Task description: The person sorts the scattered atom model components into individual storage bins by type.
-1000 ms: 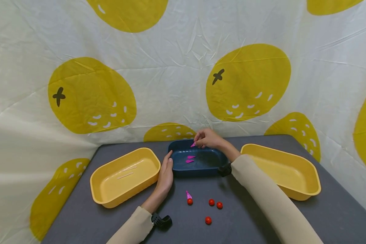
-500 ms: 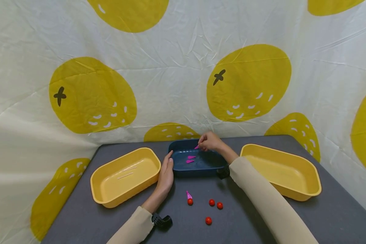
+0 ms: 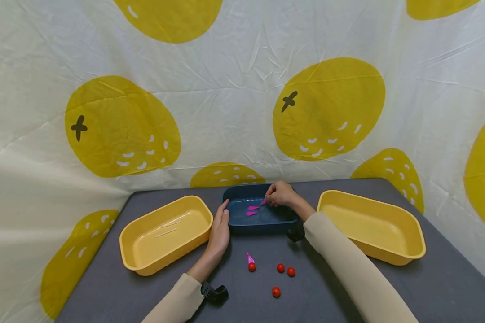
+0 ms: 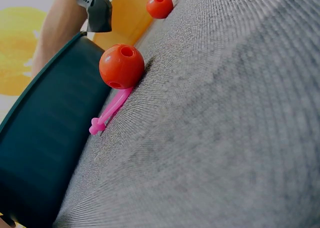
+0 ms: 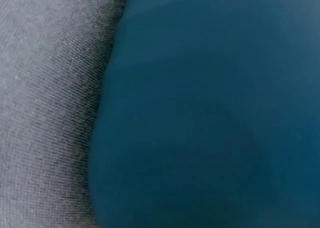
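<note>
My right hand point(image 3: 280, 194) is over the dark blue bin point(image 3: 262, 228), pinching a small pink teardrop-shaped piece point(image 3: 263, 202) between thumb and fingertips. Two more pink pieces point(image 3: 252, 211) lie on the bin's floor. My left hand point(image 3: 220, 231) rests against the bin's left end, fingers straight along its wall. In front of the bin, another pink piece point(image 3: 249, 257) with a knobbed tip lies on the table behind a red bead point(image 3: 252, 267). The right wrist view holds mostly the bin's outer wall point(image 5: 200, 97); the right hand is hidden there.
Several red beads point(image 3: 291, 272) with holes sit on the grey table point(image 3: 234, 309) between the arms. A yellow bin point(image 3: 133, 264) with two thin white sticks point(image 3: 165, 233) stands on the left. On the right stands another yellow bin point(image 3: 412, 255), partly behind the right sleeve.
My right hand, still pinching the pink piece, has moved slightly right and lower over the blue bin. The left hand and the beads have stayed put.
</note>
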{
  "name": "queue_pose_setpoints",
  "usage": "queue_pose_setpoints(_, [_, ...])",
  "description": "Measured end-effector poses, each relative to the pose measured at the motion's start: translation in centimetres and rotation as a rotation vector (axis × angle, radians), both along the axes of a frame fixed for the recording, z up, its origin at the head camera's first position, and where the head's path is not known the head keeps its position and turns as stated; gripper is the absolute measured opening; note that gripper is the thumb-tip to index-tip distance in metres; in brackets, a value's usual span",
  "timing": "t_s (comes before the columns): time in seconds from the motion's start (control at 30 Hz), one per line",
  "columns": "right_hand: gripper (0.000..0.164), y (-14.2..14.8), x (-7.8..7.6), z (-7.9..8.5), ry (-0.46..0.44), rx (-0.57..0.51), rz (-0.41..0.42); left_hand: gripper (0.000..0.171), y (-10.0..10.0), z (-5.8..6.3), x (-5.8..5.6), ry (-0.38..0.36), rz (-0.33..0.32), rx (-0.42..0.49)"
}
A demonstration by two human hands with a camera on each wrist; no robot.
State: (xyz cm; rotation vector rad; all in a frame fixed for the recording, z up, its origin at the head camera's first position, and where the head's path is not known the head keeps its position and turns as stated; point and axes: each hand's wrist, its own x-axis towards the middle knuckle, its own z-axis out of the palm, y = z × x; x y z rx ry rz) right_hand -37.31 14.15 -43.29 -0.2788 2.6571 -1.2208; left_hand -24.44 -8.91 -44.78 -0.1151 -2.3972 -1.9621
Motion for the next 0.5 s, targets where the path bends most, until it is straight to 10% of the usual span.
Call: queue_pose_setpoints(0.5, [0.008, -0.3, 0.1, -1.3, -0.013, 0.062, -0.024, 0.052, -0.2, -4.0, -2.4, 0.017, 0.04, -0.015])
